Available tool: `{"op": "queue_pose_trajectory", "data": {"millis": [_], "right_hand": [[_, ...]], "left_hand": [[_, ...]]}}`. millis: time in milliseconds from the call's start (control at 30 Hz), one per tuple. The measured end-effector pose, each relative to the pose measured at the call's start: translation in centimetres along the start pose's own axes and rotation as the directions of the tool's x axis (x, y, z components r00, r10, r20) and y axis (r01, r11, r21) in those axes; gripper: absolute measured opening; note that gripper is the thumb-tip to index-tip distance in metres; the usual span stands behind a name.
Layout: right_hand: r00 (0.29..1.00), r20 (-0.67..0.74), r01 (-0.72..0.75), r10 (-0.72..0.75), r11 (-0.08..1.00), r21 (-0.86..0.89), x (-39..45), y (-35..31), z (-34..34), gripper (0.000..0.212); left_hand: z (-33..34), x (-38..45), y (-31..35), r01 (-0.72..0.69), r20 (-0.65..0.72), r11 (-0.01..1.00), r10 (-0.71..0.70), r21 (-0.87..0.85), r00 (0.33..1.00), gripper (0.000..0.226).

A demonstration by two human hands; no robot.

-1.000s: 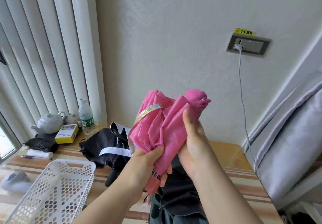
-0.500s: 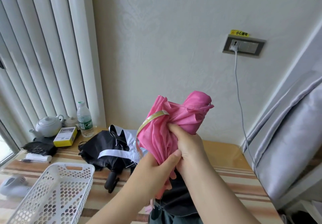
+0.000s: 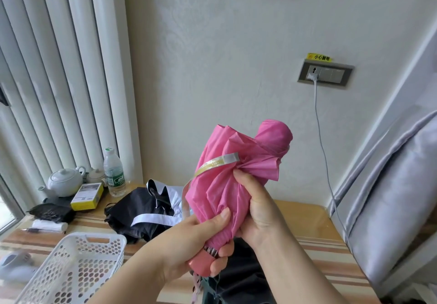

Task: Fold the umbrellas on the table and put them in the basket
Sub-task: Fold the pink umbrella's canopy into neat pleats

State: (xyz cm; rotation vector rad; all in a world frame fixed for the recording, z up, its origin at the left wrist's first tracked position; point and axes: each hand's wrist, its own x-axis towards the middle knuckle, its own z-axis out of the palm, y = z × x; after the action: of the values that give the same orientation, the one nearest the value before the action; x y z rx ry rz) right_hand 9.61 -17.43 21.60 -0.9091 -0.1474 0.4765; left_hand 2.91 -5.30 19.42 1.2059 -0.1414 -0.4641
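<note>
I hold a pink umbrella (image 3: 238,161) upright in front of me, its canopy bunched and its gold strap hanging loose across the fabric. My left hand (image 3: 191,242) grips the lower end around the pink handle. My right hand (image 3: 257,206) squeezes the gathered fabric at the middle. A black umbrella with white trim (image 3: 142,206) lies loosely collapsed on the table behind my hands. Another dark umbrella (image 3: 238,277) lies below my hands, partly hidden. The white perforated basket (image 3: 99,242) stands at the lower left, with nothing visible inside.
The striped wooden table (image 3: 314,249) carries a white teapot (image 3: 63,182), a water bottle (image 3: 114,173), a yellow box (image 3: 87,196) and a black pouch (image 3: 50,212) at the back left. A cable hangs from the wall socket (image 3: 325,74). Grey fabric (image 3: 397,185) fills the right.
My right hand has slid down from the umbrella's top to its middle, gathering the fabric tighter. The left hand has shifted down to the handle end. The view has tilted upward.
</note>
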Motion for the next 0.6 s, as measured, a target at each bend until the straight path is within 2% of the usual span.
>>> {"op": "queue_pose_trajectory", "data": {"millis": [67,133,233,300,333,400,433,467,500,533,600], "right_hand": [[1.0,-0.01,-0.005,0.005,1.0,-0.014,-0.1,-0.3,0.0,0.07],[0.999,-0.043,0.003,-0.006,0.997,-0.079,-0.2,-0.7,0.4,0.055],[0.986,-0.159,0.02,-0.043,0.989,-0.147,0.1,-1.0,0.8,0.05],[0.965,-0.254,0.022,-0.063,0.987,-0.161,0.4,-0.8,1.1,0.054],[0.957,-0.282,0.017,-0.063,0.986,-0.164,0.5,-0.7,1.2,0.052],[0.95,-0.308,-0.001,-0.049,0.987,-0.162,0.5,-0.4,1.3,0.046],[0.949,-0.313,-0.008,-0.045,0.986,-0.164,0.4,-0.3,1.4,0.046],[0.945,-0.323,-0.006,-0.049,0.986,-0.167,0.4,-0.2,1.4,0.049],[0.939,-0.336,0.01,-0.068,0.985,-0.171,0.5,0.0,1.3,0.052],[0.933,-0.349,0.035,-0.094,0.985,-0.171,0.5,0.1,1.2,0.054],[0.932,-0.338,0.074,-0.134,0.98,-0.186,0.4,-0.1,1.1,0.052]], "left_hand": [[0.7,0.0,0.3,0.009,-0.116,0.993,0.005,0.119,0.993,0.047],[1.6,0.0,0.7,0.021,-0.245,0.964,0.046,0.264,0.968,0.045],[2.0,0.7,0.6,0.081,-0.41,0.845,0.171,0.529,0.896,0.042],[2.0,1.2,0.4,0.14,-0.452,0.693,0.291,0.707,0.843,0.03],[2.1,1.4,0.3,0.18,-0.435,0.577,0.34,0.797,0.834,0.029],[2.5,1.4,-0.1,0.267,-0.389,0.324,0.405,0.907,0.828,0.036],[2.6,1.4,-0.3,0.285,-0.374,0.26,0.425,0.923,0.824,0.039],[2.6,1.4,-0.5,0.276,-0.362,0.252,0.422,0.928,0.831,0.039],[2.4,1.4,-0.7,0.243,-0.353,0.301,0.399,0.922,0.846,0.038],[2.0,1.4,-0.7,0.197,-0.363,0.431,0.347,0.88,0.865,0.038],[1.5,1.1,-0.2,0.098,-0.358,0.739,0.202,0.666,0.912,0.03]]}}
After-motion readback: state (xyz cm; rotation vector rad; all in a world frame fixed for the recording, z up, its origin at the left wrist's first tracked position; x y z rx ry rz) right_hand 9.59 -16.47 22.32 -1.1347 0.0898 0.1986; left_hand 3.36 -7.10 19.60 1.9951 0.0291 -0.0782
